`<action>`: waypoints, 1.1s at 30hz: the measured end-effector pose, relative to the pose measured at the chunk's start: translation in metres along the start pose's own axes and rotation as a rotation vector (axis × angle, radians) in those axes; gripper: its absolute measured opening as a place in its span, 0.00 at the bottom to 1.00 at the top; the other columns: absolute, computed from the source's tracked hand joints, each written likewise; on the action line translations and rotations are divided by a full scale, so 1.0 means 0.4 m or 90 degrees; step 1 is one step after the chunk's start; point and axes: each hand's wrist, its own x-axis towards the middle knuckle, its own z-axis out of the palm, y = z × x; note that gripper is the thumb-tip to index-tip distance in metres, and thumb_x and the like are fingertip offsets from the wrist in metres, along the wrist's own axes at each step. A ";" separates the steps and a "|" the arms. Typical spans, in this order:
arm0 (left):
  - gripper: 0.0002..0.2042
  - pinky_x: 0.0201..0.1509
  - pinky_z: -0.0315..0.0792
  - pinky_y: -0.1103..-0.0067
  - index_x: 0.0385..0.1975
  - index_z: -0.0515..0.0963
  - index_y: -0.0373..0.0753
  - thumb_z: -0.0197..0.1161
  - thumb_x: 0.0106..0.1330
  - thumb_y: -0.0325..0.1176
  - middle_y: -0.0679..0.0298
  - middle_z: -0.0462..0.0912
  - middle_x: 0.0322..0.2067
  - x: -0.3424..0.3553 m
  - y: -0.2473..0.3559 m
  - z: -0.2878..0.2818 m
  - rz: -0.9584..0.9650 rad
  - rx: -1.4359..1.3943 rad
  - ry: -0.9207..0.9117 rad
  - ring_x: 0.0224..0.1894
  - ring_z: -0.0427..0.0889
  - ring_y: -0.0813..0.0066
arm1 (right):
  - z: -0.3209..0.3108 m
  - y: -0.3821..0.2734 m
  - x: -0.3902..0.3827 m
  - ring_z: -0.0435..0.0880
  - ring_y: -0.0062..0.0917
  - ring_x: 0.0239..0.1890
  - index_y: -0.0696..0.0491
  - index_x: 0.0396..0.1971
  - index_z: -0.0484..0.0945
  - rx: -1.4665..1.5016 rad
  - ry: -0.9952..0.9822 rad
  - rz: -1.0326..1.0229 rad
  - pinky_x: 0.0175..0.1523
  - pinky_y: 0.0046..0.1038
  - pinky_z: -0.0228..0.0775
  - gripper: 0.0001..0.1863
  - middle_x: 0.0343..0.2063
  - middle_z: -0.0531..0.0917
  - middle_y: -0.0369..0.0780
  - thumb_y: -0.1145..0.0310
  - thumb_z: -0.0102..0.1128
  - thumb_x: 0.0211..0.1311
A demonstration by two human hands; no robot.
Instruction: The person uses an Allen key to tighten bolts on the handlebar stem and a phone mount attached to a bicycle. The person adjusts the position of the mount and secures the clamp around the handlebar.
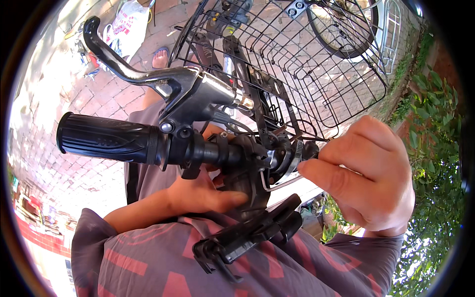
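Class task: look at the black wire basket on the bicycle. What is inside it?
Nothing lies inside the black wire basket; brick paving and a bicycle wheel show through its mesh. Handlebar hardware covers its near corner.

Single head-worn fisheye view, steeply downward, very close above bicycle handlebar (198,148) and wire basket (307,59).

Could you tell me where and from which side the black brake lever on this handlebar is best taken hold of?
Grip the brake lever along its long curved blade near the hooked tip, coming from the outer, grip end. That stretch stands free above the grip, while its pivot end is crowded by the clamp, the cables and the wire basket. Both hands, left hand and right hand, work farther inboard.
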 end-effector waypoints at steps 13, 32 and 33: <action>0.50 0.62 0.77 0.65 0.62 0.47 0.39 0.81 0.52 0.48 0.49 0.74 0.53 -0.005 -0.015 0.004 0.020 0.004 0.025 0.55 0.81 0.60 | 0.005 0.008 -0.026 0.74 0.29 0.24 0.51 0.32 0.87 0.023 -0.018 0.037 0.27 0.29 0.64 0.16 0.25 0.81 0.34 0.68 0.66 0.37; 0.44 0.64 0.74 0.67 0.66 0.60 0.39 0.78 0.47 0.30 0.58 0.69 0.60 -0.007 -0.007 0.003 -0.016 -0.017 0.016 0.62 0.75 0.64 | 0.105 -0.019 -0.116 0.77 0.26 0.23 0.55 0.36 0.88 0.062 0.129 0.076 0.25 0.25 0.70 0.20 0.27 0.83 0.35 0.77 0.68 0.35; 0.44 0.64 0.74 0.67 0.66 0.60 0.38 0.78 0.47 0.30 0.58 0.69 0.60 -0.007 -0.006 0.004 -0.040 -0.024 0.025 0.62 0.75 0.64 | 0.111 -0.022 -0.122 0.77 0.26 0.23 0.56 0.37 0.88 0.066 0.141 0.084 0.25 0.25 0.70 0.20 0.27 0.83 0.36 0.77 0.69 0.36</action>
